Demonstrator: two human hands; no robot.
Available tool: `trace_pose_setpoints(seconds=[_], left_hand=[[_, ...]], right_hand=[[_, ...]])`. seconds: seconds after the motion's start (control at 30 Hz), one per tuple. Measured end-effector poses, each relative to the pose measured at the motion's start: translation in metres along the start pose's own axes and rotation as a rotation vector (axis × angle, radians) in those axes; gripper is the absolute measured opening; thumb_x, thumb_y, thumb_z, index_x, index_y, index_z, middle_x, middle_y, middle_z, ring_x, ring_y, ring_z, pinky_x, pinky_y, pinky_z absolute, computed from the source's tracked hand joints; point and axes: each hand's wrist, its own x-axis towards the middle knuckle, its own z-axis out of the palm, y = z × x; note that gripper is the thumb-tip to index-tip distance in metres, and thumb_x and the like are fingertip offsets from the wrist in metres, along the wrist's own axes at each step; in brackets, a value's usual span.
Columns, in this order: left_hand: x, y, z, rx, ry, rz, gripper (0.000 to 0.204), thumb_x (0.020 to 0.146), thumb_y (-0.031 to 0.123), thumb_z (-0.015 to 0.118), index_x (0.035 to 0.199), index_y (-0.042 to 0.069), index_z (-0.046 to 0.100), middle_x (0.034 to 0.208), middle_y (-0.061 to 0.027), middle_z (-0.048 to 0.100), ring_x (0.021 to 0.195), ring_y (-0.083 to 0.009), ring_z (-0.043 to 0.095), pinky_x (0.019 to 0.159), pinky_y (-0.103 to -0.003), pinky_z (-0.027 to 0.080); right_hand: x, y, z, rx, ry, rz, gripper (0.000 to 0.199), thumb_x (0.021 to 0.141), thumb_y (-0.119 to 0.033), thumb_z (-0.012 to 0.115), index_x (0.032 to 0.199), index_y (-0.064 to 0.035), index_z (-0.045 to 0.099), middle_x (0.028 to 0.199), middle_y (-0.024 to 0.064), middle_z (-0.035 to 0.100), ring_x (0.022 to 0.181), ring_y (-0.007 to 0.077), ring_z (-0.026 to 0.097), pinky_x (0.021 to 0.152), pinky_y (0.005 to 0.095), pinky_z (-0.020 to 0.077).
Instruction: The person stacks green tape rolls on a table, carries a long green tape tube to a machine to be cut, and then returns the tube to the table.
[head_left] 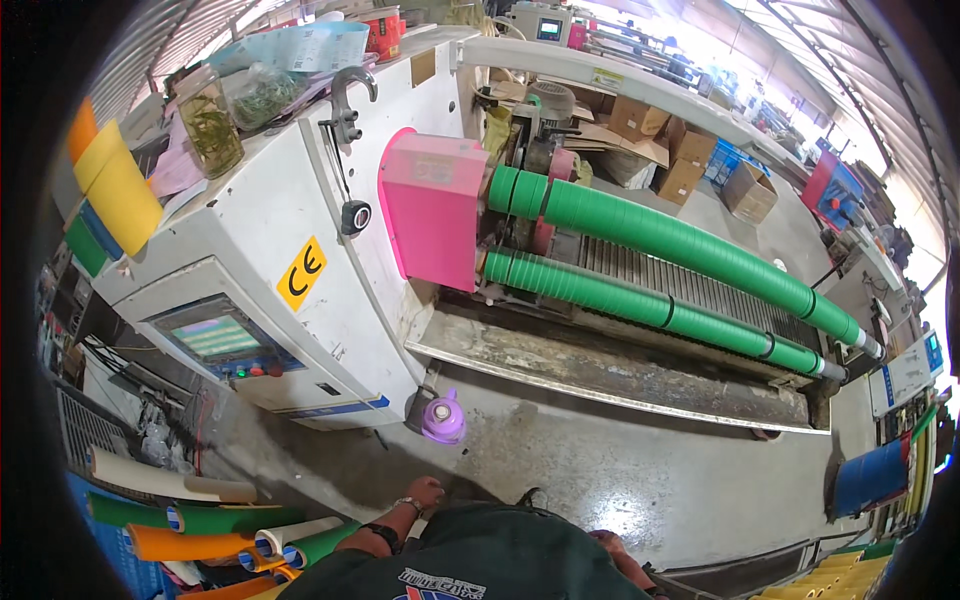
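My left hand (425, 491) hangs beside my body, its fingers curled in, with nothing visible in it. A watch is on that wrist and a dark band sits further up the forearm. My right hand (612, 547) shows only in part at the edge of my dark shirt, and its fingers are hidden. Neither hand touches the machine. Beyond them, two long green rolls (670, 245) span the machine from a pink housing (435, 205). On the floor nearest my left hand stands a purple kettle-shaped container (443, 417).
The white machine cabinet (270, 235) carries a control screen (215, 338) and a hanging tape measure (355, 217). Green, orange and cream rolls (190, 543) crowd the lower left. A metal trough edge (620, 395) runs below the green rolls. A blue drum (872, 478) stands right; cardboard boxes (690, 150) lie behind.
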Motion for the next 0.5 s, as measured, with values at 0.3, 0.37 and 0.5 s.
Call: trace_pose_setpoints(seconds=[0.3, 0.37, 0.5], left_hand=[[-0.027, 0.027, -0.016, -0.093, 0.020, -0.066, 0.035, 0.078, 0.020, 0.070, 0.104, -0.003, 0.065, 0.097, -0.0159, 0.068, 0.083, -0.0235, 0.068, 0.073, -0.038, 0.056], [-0.018, 0.015, -0.015, -0.057, 0.033, 0.002, 0.033, 0.078, 0.019, 0.070, 0.103, -0.003, 0.065, 0.094, -0.0155, 0.068, 0.081, -0.0232, 0.068, 0.073, -0.038, 0.056], [0.014, -0.062, -0.017, -0.446, -0.056, -0.086, 0.032, 0.075, 0.020, 0.072, 0.100, 0.000, 0.067, 0.084, -0.0132, 0.069, 0.080, -0.0237, 0.068, 0.073, -0.037, 0.055]], right_hand=[[0.009, 0.005, 0.015, -0.100, 0.015, -0.012, 0.046, 0.077, -0.037, 0.071, 0.113, -0.0082, 0.068, 0.102, 0.0106, 0.071, 0.089, 0.0204, 0.068, 0.080, 0.0314, 0.0526], [0.013, 0.013, 0.017, -0.123, 0.029, 0.021, 0.046, 0.077, -0.037, 0.070, 0.113, -0.0084, 0.068, 0.102, 0.0103, 0.071, 0.090, 0.0202, 0.068, 0.080, 0.0310, 0.0525], [-0.004, 0.009, 0.024, -0.111, -0.060, -0.137, 0.045, 0.078, -0.029, 0.071, 0.113, -0.0013, 0.066, 0.100, 0.0161, 0.070, 0.089, 0.0220, 0.067, 0.077, 0.0340, 0.0531]])
